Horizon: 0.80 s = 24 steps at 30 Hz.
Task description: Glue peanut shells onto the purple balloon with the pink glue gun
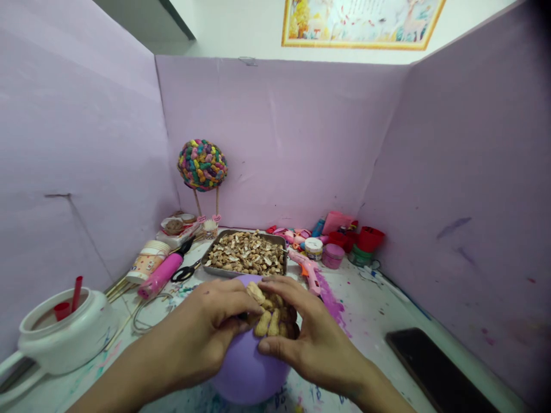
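Note:
A purple balloon (252, 373) sits on the table right in front of me, a cluster of tan peanut shells (267, 322) covering part of its upper right side. My left hand (210, 321) is closed at the left edge of the cluster, thumb and forefinger pinched at a peanut shell that the fingers partly hide. My right hand (314, 332) curves round the cluster from the right, thumb below and fingers over the top, gripping the balloon. Behind the balloon lies a metal tray (210, 268) heaped with loose peanut shells (247, 252). A pink glue gun (306, 265) rests right of the tray.
At left stand a white pot (64, 338), paper cups (150, 258), a pink bottle (161, 275) and black scissors (185, 273). A colourful ball on sticks (202, 165) stands behind. Jars (333, 256) are at back right; a black phone (434, 367) lies right. Purple panels (293, 143) surround the table.

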### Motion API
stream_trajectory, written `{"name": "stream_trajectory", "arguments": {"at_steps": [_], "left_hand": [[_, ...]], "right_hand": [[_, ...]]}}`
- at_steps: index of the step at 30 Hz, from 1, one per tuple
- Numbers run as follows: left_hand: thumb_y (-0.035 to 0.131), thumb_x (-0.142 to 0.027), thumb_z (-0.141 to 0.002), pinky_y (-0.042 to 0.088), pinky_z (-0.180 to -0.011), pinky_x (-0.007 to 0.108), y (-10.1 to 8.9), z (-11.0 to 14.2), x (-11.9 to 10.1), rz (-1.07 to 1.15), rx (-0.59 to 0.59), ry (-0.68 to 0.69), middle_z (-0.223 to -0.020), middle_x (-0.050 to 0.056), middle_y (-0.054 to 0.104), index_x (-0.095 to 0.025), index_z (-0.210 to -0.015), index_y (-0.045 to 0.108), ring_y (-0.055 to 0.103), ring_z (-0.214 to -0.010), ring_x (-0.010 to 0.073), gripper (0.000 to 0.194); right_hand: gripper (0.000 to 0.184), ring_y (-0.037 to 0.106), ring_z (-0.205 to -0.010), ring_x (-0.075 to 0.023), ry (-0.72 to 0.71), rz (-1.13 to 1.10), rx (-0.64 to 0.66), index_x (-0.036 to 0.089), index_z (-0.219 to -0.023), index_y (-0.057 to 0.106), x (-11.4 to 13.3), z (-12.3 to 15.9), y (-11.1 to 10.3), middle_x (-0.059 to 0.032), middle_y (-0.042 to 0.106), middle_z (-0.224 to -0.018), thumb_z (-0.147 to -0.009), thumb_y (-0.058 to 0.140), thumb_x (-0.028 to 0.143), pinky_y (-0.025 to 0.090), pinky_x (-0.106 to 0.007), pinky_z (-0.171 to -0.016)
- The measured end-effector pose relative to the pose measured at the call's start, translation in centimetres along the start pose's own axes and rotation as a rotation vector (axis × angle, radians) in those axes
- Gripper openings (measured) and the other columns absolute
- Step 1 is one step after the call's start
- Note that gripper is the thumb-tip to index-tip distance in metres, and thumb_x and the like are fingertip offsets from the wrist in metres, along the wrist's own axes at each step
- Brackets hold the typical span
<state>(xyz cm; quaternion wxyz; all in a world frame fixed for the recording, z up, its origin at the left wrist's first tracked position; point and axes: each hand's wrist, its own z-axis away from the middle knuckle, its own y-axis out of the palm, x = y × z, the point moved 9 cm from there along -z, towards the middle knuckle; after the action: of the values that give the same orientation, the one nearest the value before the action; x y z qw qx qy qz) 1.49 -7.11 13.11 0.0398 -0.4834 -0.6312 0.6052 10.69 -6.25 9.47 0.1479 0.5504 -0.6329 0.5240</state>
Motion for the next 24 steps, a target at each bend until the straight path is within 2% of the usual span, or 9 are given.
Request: {"name": "stream_trajectory", "arguments": {"at_steps": [5, 9, 15, 20, 22, 24], "left_hand": [[0.047, -0.004, -0.073, 0.043, -0.071, 0.023, -0.6, 0.0, 0.2, 0.045, -0.017, -0.037, -0.084, 0.002, 0.065, -0.022, -0.086, 0.065, 0.058, -0.078, 0.0128, 0.028], [0.045, -0.001, -0.073, 0.043, -0.070, 0.021, -0.2, 0.0, 0.4, 0.066, 0.001, -0.015, -0.082, 0.001, 0.064, -0.020, -0.085, 0.064, 0.057, -0.078, 0.0116, 0.030], [0.045, 0.000, -0.071, 0.041, -0.070, 0.021, 0.3, 0.1, 0.9, 0.012, -0.046, 0.020, -0.082, 0.000, 0.064, -0.020, -0.084, 0.062, 0.056, -0.077, 0.0113, 0.029], [0.046, -0.007, -0.074, 0.043, -0.070, 0.022, 0.2, 0.0, 0.5, -0.028, 0.005, -0.016, -0.082, 0.001, 0.064, -0.022, -0.085, 0.064, 0.057, -0.077, 0.0123, 0.026], [0.046, -0.010, -0.076, 0.043, -0.071, 0.022, -0.6, 0.4, 0.3, -0.049, -0.002, -0.027, -0.084, 0.000, 0.065, -0.023, -0.085, 0.064, 0.057, -0.079, 0.0124, 0.024], [0.049, -0.015, -0.076, 0.044, -0.072, 0.022, -2.8, 1.1, 0.5, -0.093, -0.129, -0.048, -0.085, 0.000, 0.065, -0.025, -0.085, 0.064, 0.057, -0.081, 0.0133, 0.020]], "right_hand": [[0.056, 0.045, -0.111, -0.0249, -0.005, 0.015, -0.017, 0.023, -0.114, 0.052, 0.0, 0.0, -0.1, -0.0071, 0.052, -0.116, -0.063, 0.072, 0.030, 0.037, -0.040, -0.095], [0.055, 0.046, -0.110, -0.0251, 0.004, 0.031, -0.031, 0.022, -0.113, 0.053, -0.1, 0.0, -0.1, -0.0076, 0.053, -0.115, -0.063, 0.072, 0.031, 0.037, -0.040, -0.095], [0.054, 0.047, -0.110, -0.0243, 0.016, 0.034, -0.038, 0.021, -0.111, 0.054, -0.2, -0.2, -0.2, -0.0077, 0.053, -0.115, -0.061, 0.073, 0.029, 0.039, -0.037, -0.094], [0.052, 0.046, -0.110, -0.0245, -0.002, 0.001, -0.035, 0.022, -0.110, 0.054, 0.0, 0.0, -0.1, -0.0073, 0.053, -0.115, -0.062, 0.073, 0.026, 0.039, -0.038, -0.094], [0.051, 0.047, -0.110, -0.0244, 0.006, -0.048, -0.049, 0.022, -0.109, 0.054, 0.4, 0.0, -0.2, -0.0068, 0.053, -0.114, -0.061, 0.073, 0.024, 0.040, -0.037, -0.093], [0.051, 0.050, -0.107, -0.0236, 0.056, -0.147, -0.071, 0.023, -0.106, 0.053, 0.5, -0.2, -0.3, -0.0059, 0.054, -0.111, -0.059, 0.073, 0.020, 0.043, -0.036, -0.089]]}}
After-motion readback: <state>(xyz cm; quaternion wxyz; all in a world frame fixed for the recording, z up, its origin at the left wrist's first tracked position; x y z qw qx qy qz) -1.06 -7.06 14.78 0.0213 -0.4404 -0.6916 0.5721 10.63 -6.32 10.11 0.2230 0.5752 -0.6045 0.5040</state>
